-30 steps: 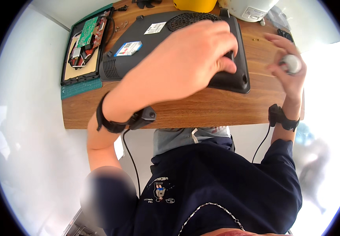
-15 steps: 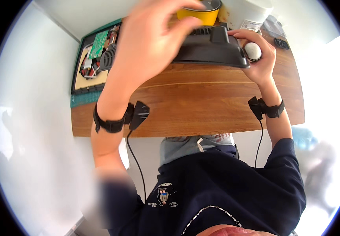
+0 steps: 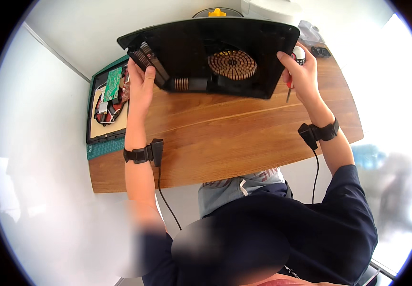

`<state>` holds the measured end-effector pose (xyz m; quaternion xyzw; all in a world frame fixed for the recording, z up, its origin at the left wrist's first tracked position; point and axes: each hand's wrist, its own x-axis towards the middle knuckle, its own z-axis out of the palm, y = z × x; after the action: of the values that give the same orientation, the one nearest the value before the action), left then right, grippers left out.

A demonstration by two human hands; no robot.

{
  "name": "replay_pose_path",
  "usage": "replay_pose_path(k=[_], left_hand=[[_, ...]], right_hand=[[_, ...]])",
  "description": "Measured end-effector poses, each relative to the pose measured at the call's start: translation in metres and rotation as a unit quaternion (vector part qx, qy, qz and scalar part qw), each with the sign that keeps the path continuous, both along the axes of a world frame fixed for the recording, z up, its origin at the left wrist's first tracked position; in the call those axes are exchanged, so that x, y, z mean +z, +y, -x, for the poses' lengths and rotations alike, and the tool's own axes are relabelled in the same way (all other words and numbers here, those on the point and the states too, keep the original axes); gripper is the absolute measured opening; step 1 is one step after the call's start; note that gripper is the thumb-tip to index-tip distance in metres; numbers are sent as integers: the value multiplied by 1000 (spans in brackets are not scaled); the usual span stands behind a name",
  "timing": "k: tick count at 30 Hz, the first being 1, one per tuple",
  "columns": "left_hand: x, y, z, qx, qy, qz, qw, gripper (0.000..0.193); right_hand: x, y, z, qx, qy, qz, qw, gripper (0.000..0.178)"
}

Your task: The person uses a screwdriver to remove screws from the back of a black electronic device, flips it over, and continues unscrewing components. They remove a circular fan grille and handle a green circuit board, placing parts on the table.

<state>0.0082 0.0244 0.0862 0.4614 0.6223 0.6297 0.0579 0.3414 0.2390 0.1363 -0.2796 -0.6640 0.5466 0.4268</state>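
Observation:
A black plastic housing cover [image 3: 182, 52] is held up above the far side of the table, its hollow side turned toward me. It has a round vent grille [image 3: 232, 65] and slotted vents at its left end. My left hand [image 3: 140, 86] grips the cover's lower left corner, thumb on the near face. My right hand [image 3: 303, 71] pinches its right edge between thumb and fingers. A screwdriver [image 3: 290, 84] with a red and white handle is also tucked in my right hand, its shaft pointing down. The fingers behind the cover are hidden.
At the left, an open black tray-like casing [image 3: 91, 125] holds a green circuit board [image 3: 113, 82] and wiring, on a green cutting mat [image 3: 105, 147]. A yellow object [image 3: 217, 12] and a white tub [image 3: 275, 8] stand behind the cover. Small black parts [image 3: 321, 51] lie at the far right.
The cover has been tipped up so its inner side shows, and it has shifted left. My left hand came down from above onto its left corner. The circuit board casing is less covered.

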Motion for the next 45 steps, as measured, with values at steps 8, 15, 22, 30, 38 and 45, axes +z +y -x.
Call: replay_pose_path(k=[8,15,22,30,38,45], left_hand=[[-19,-5,7,27,-62,69,995,47],[-34,-14,-2,-11,-185,87,979,39],[-36,-19,-5,3,-272,96,957,36],[-55,-32,8,-95,-375,95,917,38],[-71,-37,19,-106,-397,148,899,37],[-82,-37,23,-80,-360,161,916,36]], right_hand=[[-11,20,-14,52,-117,153,980,25],[-40,32,-5,50,-179,112,976,33],[-16,29,-3,-13,-132,-59,989,32],[33,-6,18,-4,51,-75,996,37],[-18,-6,45,131,137,-176,966,40],[-38,-16,54,162,9,-305,938,39]])
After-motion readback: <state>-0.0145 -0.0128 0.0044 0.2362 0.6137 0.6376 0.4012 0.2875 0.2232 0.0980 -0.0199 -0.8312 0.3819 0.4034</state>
